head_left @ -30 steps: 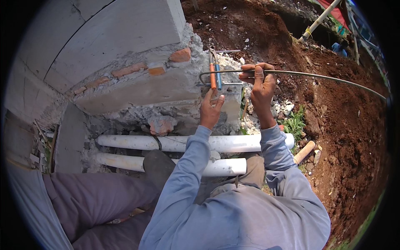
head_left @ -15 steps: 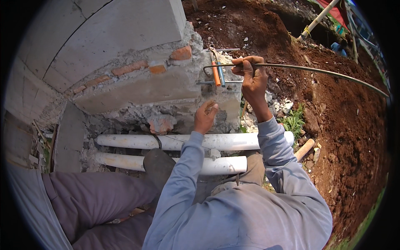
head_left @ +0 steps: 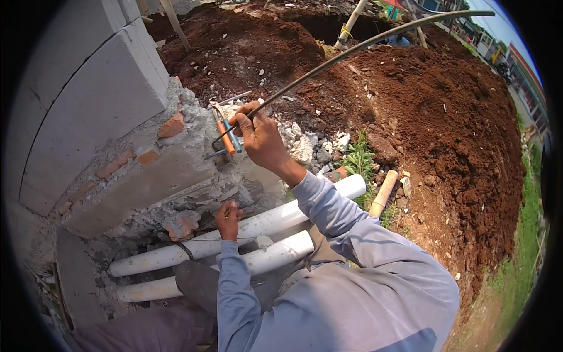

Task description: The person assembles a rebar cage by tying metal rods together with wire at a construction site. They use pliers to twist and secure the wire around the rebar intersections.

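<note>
My right hand (head_left: 264, 141) is closed around a long steel rod (head_left: 346, 54) close to its bent, hooked end. From my grip the rod curves up and away to the far right. Just left of that hand, pincers (head_left: 225, 136) with one orange and one blue handle lie on the broken wall top, partly behind the rod's hook. Lower down, my left hand (head_left: 228, 220) is held with its fingers curled in, above the farther white pipe (head_left: 270, 226); I see nothing in it. A thin dark wire passes near this hand from a tie around that pipe.
A second white pipe (head_left: 275, 252) lies nearer me. At left rises a grey block wall (head_left: 88, 117) with exposed bricks. Red soil (head_left: 434, 146) spreads at right, with a bamboo piece (head_left: 384, 193) beside green plants. Another person's dark trousers (head_left: 146, 328) show at lower left.
The view has turned to the right. The rod's far end now points upward instead of sloping down to the right. My left hand's fingers have curled in more.
</note>
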Available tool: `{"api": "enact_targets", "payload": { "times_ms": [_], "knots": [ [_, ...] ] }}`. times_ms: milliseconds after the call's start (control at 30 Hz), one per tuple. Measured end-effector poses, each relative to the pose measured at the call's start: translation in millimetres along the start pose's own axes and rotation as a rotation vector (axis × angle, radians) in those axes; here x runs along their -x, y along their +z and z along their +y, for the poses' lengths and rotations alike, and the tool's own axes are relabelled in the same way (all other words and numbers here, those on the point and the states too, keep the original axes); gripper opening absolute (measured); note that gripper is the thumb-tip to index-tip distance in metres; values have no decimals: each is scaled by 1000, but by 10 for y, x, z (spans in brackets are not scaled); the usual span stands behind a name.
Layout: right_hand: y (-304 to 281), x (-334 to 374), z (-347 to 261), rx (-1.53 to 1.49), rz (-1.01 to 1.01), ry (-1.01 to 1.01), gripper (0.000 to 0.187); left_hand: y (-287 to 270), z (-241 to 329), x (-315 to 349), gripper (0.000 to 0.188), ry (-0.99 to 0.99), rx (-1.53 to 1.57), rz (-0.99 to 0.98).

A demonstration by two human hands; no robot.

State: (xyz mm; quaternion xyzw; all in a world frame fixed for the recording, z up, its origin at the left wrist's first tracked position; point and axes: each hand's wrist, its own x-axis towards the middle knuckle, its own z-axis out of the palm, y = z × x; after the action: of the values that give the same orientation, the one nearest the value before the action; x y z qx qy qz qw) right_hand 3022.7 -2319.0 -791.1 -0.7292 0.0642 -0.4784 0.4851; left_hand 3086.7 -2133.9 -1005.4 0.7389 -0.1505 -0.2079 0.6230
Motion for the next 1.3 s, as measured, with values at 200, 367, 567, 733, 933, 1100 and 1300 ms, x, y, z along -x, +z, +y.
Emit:
{"api": "enact_targets", "payload": {
  "times_ms": [200,367,567,733,933,1100,1300],
  "knots": [
    [92,-172,4,-70,0,65,18,-34,-312,-139,32,13,32,66],
    [-105,-309,-39,119,-75,2,19,149,-266,-223,36,-116,79,-67],
    [67,-513,-126,27,-294,-59,28,77,-71,-468,35,-168,200,-100],
    [168,-563,1,147,-303,19,21,96,158,-550,33,-125,177,-69],
    [156,-530,150,43,-536,-100,15,139,21,-518,33,-158,203,-54],
    [216,-526,37,31,-453,-29,18,90,-250,-561,34,-186,152,-24],
    [110,-401,173,-26,-389,-9,20,143,-217,-505,40,-202,199,-51]
  ]
}}
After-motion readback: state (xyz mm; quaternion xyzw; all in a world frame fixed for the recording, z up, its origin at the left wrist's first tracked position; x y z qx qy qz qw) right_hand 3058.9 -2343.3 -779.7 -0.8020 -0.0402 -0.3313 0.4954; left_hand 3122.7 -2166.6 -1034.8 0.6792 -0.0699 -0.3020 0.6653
